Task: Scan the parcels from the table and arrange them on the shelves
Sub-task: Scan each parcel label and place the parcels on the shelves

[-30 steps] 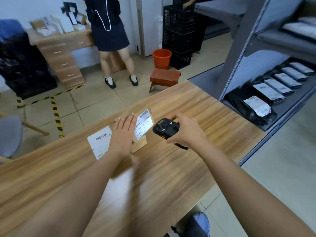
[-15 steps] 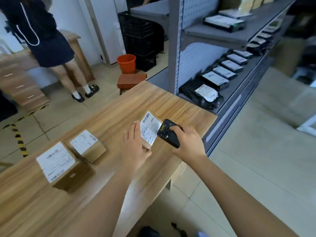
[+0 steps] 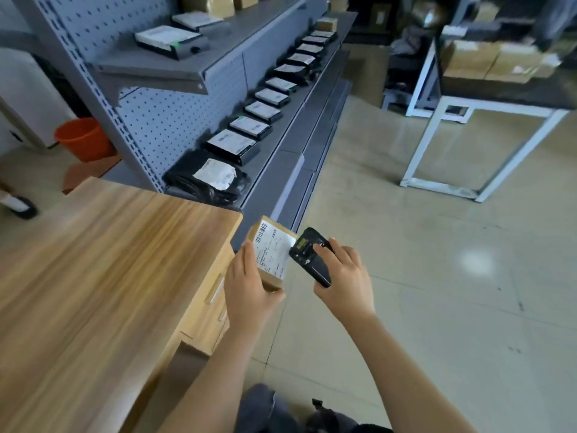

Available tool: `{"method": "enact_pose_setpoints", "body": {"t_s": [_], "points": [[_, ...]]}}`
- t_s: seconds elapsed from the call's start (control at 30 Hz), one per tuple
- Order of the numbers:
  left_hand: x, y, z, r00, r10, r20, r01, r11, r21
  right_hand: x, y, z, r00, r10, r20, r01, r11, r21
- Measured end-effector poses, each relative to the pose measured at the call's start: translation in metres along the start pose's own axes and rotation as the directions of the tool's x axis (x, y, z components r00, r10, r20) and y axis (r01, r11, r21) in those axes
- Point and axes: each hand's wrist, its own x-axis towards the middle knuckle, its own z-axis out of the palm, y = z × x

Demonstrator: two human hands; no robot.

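Cardboard parcel (image 3: 271, 250), label up for reading, grasped in my left hand (image 3: 246, 292) just off the tabletop (image 3: 109, 260); right hand (image 3: 343, 279) clutches the scanner (image 3: 304, 260) at its three o'clock (shelves (image 3: 131, 65) at twelve).

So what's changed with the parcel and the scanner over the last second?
The left grip, flat on the parcel on the table a second ago, now holds it lifted past the table's end, toward the shelves. The right grip kept hold of the scanner, moving along beside the label. The camera swung right; the other two parcels left the view.
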Motion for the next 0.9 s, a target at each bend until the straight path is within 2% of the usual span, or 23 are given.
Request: {"method": "enact_pose_setpoints", "body": {"t_s": [0.2, 0.33, 0.73, 0.9], "points": [[0.049, 0.055, 0.060, 0.989, 0.074, 0.126, -0.072, 0.997, -0.016, 0.028, 0.081, -0.008, 0.987, 0.157, -0.043, -0.160, 0.985, -0.057], [0.104, 0.083, 0.103, 0.977, 0.122, 0.172, -0.119, 0.992, -0.027, 0.075, 0.129, -0.001, 0.973, 0.212, -0.089, -0.219, 0.973, -0.077], [0.391, 0.170, 0.218, 0.963, 0.175, 0.206, -0.151, 0.980, -0.127, 0.338, 0.263, 0.014, 0.961, 0.222, -0.166, -0.246, 0.959, -0.139], [0.465, 0.192, 0.247, 0.962, 0.181, 0.205, -0.164, 0.982, -0.097, 0.409, 0.301, 0.020, 0.963, 0.225, -0.149, -0.250, 0.952, -0.177]]}}
